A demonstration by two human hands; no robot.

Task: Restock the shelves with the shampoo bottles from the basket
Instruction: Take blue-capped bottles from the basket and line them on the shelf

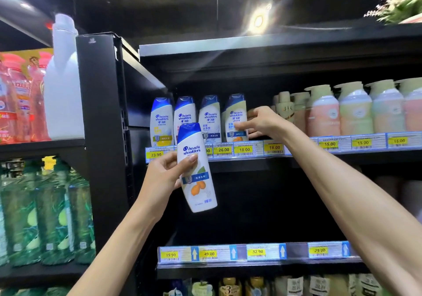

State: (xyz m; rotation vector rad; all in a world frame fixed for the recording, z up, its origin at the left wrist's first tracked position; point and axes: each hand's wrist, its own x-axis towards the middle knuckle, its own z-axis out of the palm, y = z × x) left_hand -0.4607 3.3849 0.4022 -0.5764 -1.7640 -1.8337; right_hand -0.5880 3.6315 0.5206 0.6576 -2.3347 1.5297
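While the shampoo bottle hangs tilted just below the shelf, the left hand curled round it, the right hand pinches the matching shelved bottle, probably to open a slot.

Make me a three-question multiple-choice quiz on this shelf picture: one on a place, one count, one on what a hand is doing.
1. Where does the right hand reach?
A) the white jug
B) the rightmost shelved Head & Shoulders bottle
C) the lower price tags

2. How many Head & Shoulders bottles stand on the shelf?
A) two
B) six
C) four

3. What is the left hand doing?
A) gripping a blue-capped shampoo bottle
B) hanging empty
C) pressing a price tag

Answers:
1 B: its thumb lies on that bottle's label.
2 C: four stand side by side.
3 A: its fingers and thumb wrap the bottle.
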